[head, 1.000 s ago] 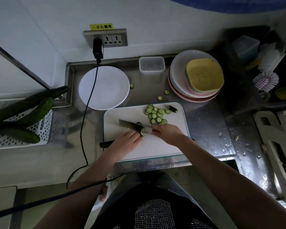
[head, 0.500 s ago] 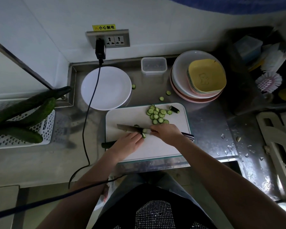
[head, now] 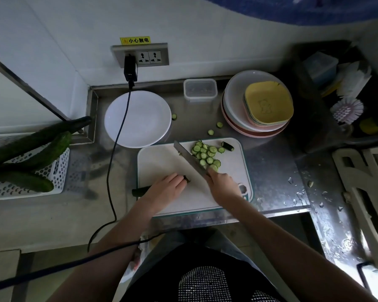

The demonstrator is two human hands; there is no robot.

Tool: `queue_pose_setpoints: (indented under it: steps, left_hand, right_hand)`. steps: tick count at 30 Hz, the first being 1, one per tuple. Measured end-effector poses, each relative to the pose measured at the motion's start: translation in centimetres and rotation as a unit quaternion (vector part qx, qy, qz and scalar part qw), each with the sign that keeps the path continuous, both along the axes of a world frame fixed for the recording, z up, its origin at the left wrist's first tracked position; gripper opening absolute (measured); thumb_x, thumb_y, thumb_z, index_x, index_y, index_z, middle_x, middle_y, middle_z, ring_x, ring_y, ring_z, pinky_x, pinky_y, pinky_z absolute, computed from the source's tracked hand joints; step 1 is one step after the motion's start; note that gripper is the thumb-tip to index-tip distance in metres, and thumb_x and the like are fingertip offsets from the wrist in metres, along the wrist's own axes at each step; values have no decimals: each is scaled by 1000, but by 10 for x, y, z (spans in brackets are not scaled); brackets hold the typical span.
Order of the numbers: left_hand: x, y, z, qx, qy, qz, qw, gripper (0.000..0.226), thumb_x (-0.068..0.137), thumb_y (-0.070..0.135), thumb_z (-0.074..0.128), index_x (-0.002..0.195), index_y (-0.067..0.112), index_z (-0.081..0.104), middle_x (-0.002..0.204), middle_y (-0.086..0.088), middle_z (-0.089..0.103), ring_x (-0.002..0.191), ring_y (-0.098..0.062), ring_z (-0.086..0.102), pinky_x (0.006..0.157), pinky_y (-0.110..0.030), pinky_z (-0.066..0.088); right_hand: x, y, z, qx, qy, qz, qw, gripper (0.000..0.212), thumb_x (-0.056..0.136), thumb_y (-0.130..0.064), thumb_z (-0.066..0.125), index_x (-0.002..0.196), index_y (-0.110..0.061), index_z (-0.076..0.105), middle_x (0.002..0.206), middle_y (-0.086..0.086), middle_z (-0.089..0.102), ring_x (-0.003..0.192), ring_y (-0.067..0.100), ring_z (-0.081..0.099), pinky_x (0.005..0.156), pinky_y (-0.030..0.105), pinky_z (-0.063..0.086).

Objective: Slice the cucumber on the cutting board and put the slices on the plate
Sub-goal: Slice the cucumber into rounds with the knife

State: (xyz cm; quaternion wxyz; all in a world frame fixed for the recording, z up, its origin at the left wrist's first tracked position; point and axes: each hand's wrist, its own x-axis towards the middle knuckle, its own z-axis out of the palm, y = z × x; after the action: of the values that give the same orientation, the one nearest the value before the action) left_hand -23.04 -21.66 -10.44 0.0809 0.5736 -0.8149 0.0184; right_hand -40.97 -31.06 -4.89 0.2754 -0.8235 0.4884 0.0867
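Note:
A white cutting board [head: 162, 162] lies on the steel counter. My left hand [head: 165, 189] holds down a dark cucumber [head: 140, 191] whose stem end sticks out past the board's left edge; its cut end peeks out by my fingertips. My right hand [head: 222, 184] grips a knife [head: 189, 156], the blade angled up and left beside a pile of several cucumber slices [head: 206, 154]. A cut end piece [head: 227, 146] lies at the board's far right. The white plate [head: 138, 118] stands behind the board with no slices on it.
Three stray slices [head: 210, 132] lie on the counter behind the board. A black cable [head: 118, 136] runs from the wall socket over the plate. A clear tub [head: 200, 90], stacked dishes [head: 258, 105], and a white basket [head: 59, 168] of whole cucumbers surround the board.
The knife has left the cucumber and swung from lying across the board to pointing up-left, against the slice pile. My left hand stays on the cucumber.

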Motion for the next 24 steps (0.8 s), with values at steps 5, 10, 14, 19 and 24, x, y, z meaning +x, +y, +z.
queue_pose_setpoints:
  steps: [5, 10, 14, 19, 24]
  left_hand:
    - [-2, 2, 0, -18, 4, 6, 1000, 24, 78, 2, 52, 97, 7, 66, 91, -4, 64, 88, -20, 61, 71, -31, 57]
    - [-5, 0, 4, -7, -3, 5, 1000, 34, 63, 4, 70, 97, 6, 71, 88, -6, 67, 86, -23, 65, 73, -30, 57]
    - [-7, 2, -4, 1, -9, 21, 1000, 32, 79, 6, 43, 102, 4, 65, 92, -9, 64, 94, -26, 51, 78, -34, 56]
    - [-7, 2, -7, 12, -25, 23, 999, 32, 83, 10, 35, 112, 3, 48, 92, -12, 63, 93, -28, 48, 77, -35, 55]
    - [-7, 2, -11, 24, -14, 18, 999, 34, 84, 9, 33, 114, 1, 45, 94, -14, 64, 91, -30, 56, 79, -36, 55]
  right_hand:
    - [3, 40, 1, -10, 27, 43, 999, 22, 104, -29, 28, 114, -13, 39, 92, 17, 66, 80, 36, 63, 58, 35, 38]
    - [0, 58, -3, -19, 47, 77, 996, 21, 105, -27, 26, 116, -12, 36, 95, 15, 66, 84, 35, 64, 61, 36, 37]
    - [0, 57, -4, -20, 47, 77, 996, 22, 105, -27, 26, 117, -12, 36, 97, 15, 65, 86, 35, 65, 62, 36, 38]
    - [1, 56, -6, -13, 51, 84, 995, 22, 105, -27, 27, 118, -11, 36, 97, 14, 65, 86, 36, 64, 63, 37, 40]
    - [1, 56, -7, -9, 46, 78, 996, 18, 104, -23, 29, 118, -12, 35, 98, 14, 65, 86, 36, 64, 63, 36, 37]
